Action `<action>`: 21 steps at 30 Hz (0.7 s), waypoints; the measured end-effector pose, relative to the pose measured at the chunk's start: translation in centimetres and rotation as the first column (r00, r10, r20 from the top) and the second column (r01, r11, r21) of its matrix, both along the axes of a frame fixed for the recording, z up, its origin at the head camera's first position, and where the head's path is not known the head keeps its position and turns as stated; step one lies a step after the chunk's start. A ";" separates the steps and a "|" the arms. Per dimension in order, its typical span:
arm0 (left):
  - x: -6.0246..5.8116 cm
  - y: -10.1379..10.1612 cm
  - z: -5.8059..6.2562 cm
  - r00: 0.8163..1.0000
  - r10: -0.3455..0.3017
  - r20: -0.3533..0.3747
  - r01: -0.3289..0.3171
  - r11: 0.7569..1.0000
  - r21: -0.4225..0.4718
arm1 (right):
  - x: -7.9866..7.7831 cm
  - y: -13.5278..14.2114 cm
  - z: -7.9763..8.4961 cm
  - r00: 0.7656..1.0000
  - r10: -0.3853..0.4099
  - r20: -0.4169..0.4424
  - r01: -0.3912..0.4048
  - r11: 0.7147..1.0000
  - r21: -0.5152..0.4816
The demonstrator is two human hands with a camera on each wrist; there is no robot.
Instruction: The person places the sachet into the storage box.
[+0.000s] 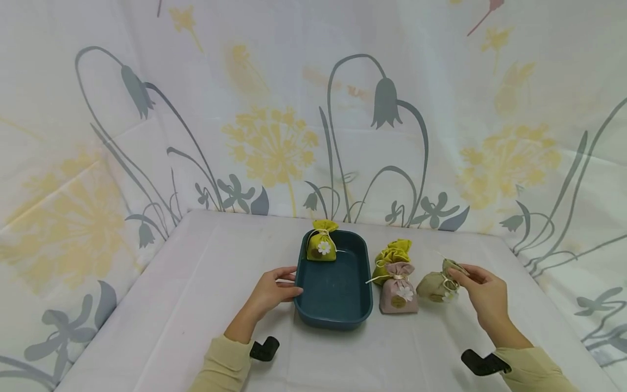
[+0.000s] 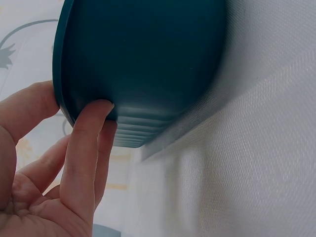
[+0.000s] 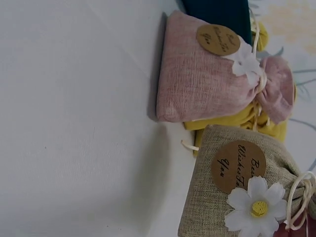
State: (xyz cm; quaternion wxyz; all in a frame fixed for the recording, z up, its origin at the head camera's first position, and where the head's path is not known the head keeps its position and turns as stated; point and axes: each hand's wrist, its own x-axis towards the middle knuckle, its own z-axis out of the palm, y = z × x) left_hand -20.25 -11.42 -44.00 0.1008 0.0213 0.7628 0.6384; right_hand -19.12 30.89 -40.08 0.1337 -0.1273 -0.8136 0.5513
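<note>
Anyone here could reach down into the near end of the blue tray [image 1: 335,296]; 1 yellow-green pouch [image 1: 315,250] takes up its far left corner. The left hand [image 1: 268,294] blocks the left rim, and a pink pouch [image 1: 395,289] stands between right hand [image 1: 485,294] and tray.

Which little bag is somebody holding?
The greyish-green bag, farthest right in the head view: the right hand pinches its top. No hand touches the pink bag or yellow-green bags.
</note>
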 end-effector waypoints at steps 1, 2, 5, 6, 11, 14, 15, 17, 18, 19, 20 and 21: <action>0.0 0.0 0.0 1.000 -0.001 -0.001 0.001 1.000 0.005 | 0.2 -0.1 0.1 1.000 -0.006 -0.002 0.006 1.000 -0.007; 0.0 0.0 0.0 1.000 -0.003 -0.006 0.003 1.000 0.007 | 0.5 -0.1 0.2 1.000 -0.009 -0.005 0.009 1.000 -0.009; 0.1 0.1 0.1 1.000 -0.009 -0.009 0.009 1.000 0.009 | 1.3 -0.4 0.5 1.000 -0.021 -0.016 0.021 1.000 -0.020; 0.1 0.1 0.1 1.000 -0.009 -0.010 0.009 1.000 0.009 | 1.6 -0.6 0.5 0.999 -0.024 -0.021 0.023 0.999 -0.023; 0.2 0.1 0.3 1.000 -0.004 -0.009 0.004 1.000 0.009 | 2.9 -1.4 0.9 0.998 -0.046 -0.031 0.045 0.999 -0.021; 0.3 0.1 0.4 1.000 -0.001 -0.006 0.001 1.000 0.005 | 3.6 -2.0 1.1 0.998 -0.046 -0.031 0.046 0.999 0.003; 0.3 0.1 0.4 1.000 -0.001 -0.005 0.001 1.000 0.004 | 3.8 -2.2 1.1 0.999 -0.041 -0.032 0.041 0.999 0.009; 0.2 0.1 0.3 1.000 -0.001 -0.006 0.001 1.000 0.003 | 4.2 -2.6 1.2 0.999 -0.027 -0.032 0.027 1.000 0.007; 0.2 0.0 0.3 1.000 0.000 -0.005 0.000 1.000 0.004 | 4.4 -2.8 1.2 0.999 -0.019 -0.036 0.019 1.000 0.006; 0.2 0.0 0.2 1.000 0.001 -0.006 -0.001 1.000 0.004 | 4.6 -3.0 1.2 0.999 -0.012 -0.043 0.012 1.000 0.006; 0.1 0.0 0.2 1.000 0.003 -0.006 -0.003 1.000 0.002 | 4.7 -3.1 1.1 0.999 -0.004 -0.047 0.004 1.000 0.005; 0.1 0.0 0.1 1.000 0.002 -0.007 -0.002 1.000 0.000 | 4.7 -3.3 1.0 0.999 0.000 -0.054 0.000 1.000 0.004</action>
